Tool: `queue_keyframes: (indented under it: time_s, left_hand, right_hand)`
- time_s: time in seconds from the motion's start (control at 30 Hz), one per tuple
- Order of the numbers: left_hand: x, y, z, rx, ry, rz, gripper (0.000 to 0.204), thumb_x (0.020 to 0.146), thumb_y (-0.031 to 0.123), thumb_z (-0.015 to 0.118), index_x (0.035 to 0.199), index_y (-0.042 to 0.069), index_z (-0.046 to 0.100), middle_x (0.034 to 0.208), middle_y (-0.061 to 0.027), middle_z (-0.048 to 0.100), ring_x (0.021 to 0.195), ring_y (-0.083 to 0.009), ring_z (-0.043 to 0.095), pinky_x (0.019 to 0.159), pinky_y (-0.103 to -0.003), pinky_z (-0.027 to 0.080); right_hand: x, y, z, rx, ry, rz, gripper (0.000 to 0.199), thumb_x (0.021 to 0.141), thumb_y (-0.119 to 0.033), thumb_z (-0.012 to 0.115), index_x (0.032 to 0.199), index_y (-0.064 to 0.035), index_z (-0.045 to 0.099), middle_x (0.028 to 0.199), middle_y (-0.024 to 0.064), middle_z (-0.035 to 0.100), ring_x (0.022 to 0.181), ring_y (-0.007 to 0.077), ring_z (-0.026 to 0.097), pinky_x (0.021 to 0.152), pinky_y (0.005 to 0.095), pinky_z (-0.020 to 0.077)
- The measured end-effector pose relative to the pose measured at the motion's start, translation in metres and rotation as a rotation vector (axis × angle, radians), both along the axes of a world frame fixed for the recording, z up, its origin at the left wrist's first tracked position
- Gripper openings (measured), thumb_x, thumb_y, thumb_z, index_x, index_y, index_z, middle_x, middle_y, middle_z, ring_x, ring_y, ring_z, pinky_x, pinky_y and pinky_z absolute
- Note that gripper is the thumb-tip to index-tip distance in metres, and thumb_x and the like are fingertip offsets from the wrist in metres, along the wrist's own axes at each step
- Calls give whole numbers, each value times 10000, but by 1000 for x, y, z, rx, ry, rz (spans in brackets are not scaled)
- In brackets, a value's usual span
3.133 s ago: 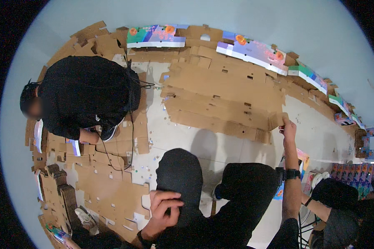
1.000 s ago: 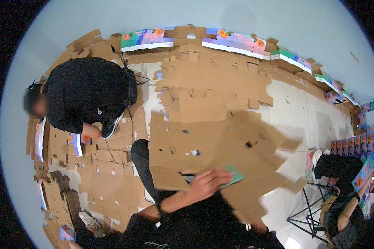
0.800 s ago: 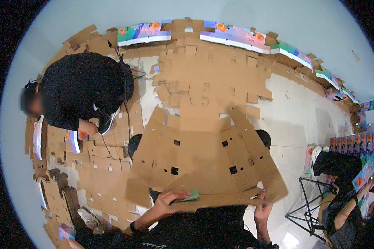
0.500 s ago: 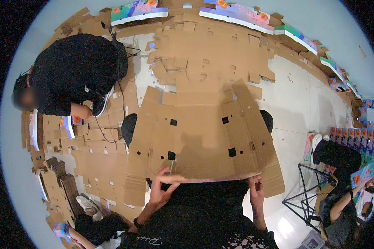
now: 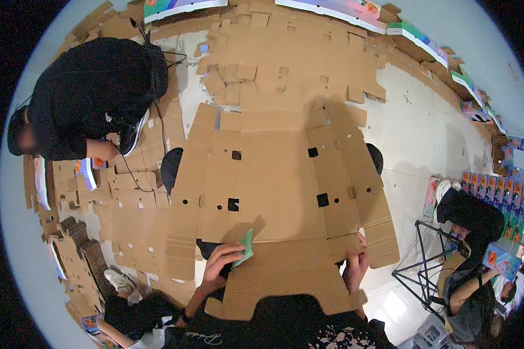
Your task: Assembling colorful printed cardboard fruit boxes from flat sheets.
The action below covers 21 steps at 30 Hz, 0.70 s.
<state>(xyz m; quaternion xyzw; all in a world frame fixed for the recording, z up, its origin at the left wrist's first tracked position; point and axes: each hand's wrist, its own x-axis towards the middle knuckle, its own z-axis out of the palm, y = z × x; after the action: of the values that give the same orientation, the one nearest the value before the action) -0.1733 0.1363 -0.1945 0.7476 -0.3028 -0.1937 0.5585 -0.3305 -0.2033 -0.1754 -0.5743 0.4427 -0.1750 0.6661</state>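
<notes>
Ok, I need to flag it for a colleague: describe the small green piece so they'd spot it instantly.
Find the big flat cardboard sheet spread in the middle. At its near edge, the left hand pinches a small green card, the only green thing among brown cardboard.

I log a pale speckled floor [image 5: 425,145]: flat brown die-cut cardboard box blanks [image 5: 273,64] spread across it, colourful printed cartons [image 5: 495,192] at right, a black wire stand [image 5: 428,264] beside them.
</notes>
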Motion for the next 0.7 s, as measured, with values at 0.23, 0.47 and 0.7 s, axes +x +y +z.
queue_keyframes:
  time_s: [0.23,0.47,0.7]
  left_hand:
    - [-10,12,-6,222,14,132,359,1001,114,571,1345,19,613,1419,-180,579,1337,-378,526,1150,-469,407]
    - [-43,36,-40,214,249,486,528,898,122,774,1368,17,556,1242,-143,610,1127,-250,622,938,-375,539]
    - [4,130,-24,191,346,661,597,941,102,695,1483,7,463,1457,-178,528,1341,-270,513,1137,-410,428]
  right_hand:
    - [5,16,25,34,47,352,543,943,-126,742,1418,-22,500,1160,79,657,1074,193,633,974,353,514]
    - [-31,-26,-3,19,361,367,319,968,-151,741,1253,-57,630,1066,64,683,981,152,638,851,314,520]
    - [-13,-101,14,-193,60,409,998,914,-399,770,1646,-44,190,1684,203,244,1492,329,373,1202,465,347]
